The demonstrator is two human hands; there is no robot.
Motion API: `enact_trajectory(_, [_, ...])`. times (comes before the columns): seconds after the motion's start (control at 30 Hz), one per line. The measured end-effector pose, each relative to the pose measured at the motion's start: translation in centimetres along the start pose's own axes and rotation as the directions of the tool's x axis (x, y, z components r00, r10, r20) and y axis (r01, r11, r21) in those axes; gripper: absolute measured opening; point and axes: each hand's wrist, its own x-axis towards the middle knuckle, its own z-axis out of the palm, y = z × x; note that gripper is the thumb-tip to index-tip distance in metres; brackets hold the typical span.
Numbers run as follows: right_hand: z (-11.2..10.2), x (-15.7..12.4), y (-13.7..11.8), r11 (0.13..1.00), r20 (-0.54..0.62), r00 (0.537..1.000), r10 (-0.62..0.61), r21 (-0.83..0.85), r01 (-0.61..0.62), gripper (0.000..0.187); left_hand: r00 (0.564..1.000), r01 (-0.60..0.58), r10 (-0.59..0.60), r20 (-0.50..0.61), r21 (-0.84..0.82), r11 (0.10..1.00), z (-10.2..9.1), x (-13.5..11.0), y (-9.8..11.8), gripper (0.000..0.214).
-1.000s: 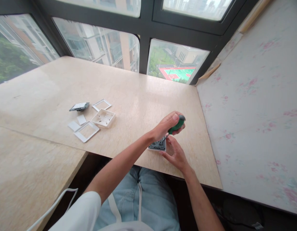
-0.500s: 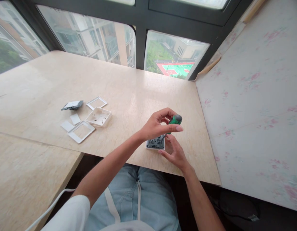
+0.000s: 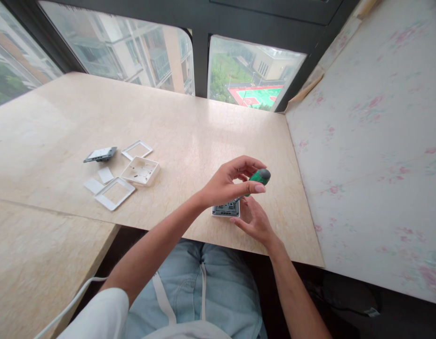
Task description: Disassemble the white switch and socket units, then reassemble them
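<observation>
My left hand [image 3: 232, 181] is closed around a green screwdriver with a dark grey end [image 3: 263, 177]. Its handle leans to the right, and the shaft runs down-left toward a grey wall switch module [image 3: 225, 209] seated in a white box on the table. Part of the module lies hidden under my left hand, and the exact spot of the tip is hard to see. My right hand [image 3: 256, 220] grips the right side of this switch, thumb at the front corner and fingers toward the back.
To the left lie a second grey-and-white switch module [image 3: 100, 154], an open white box [image 3: 142, 170], two white frames [image 3: 115, 206] and two small white plates [image 3: 105, 175]. A flowered wall [image 3: 366, 155] borders the table [image 3: 189, 127] on the right; windows stand behind it.
The screwdriver handle tips a little further to the right in my left hand. My right hand stays on the switch. The whole view has shifted slightly.
</observation>
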Motion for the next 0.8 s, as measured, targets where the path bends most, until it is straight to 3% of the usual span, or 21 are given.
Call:
enact_trajectory(0.17, [0.1, -0.1, 0.2, 1.0, -0.011, 1.0, -0.004, 0.013, 0.004, 0.077, 0.993, 0.105, -0.085, 0.084, -0.276, 0.955, -0.5, -0.1, -0.9, 0.037])
enact_trajectory(0.5, [0.3, -0.3, 0.5, 1.0, -0.012, 1.0, -0.02, 0.021, 0.02, 0.083, 0.993, 0.097, -0.059, 0.106, -0.398, 0.912, -1.3, 0.1, -2.0, 0.036])
enact_trajectory(0.67, [0.2, -0.3, 0.6, 1.0, -0.009, 1.0, -0.022, 0.015, 0.022, 0.085, 0.991, 0.135, -0.116, 0.07, -0.45, 0.883, -0.6, -0.5, -1.8, 0.036])
enact_trajectory(0.8, [0.2, -0.2, 0.6, 1.0, 0.007, 1.0, -0.024, 0.02, 0.023, 0.086, 0.989, 0.101, -0.138, -0.044, -0.475, 0.874, -0.1, -0.5, -1.6, 0.04])
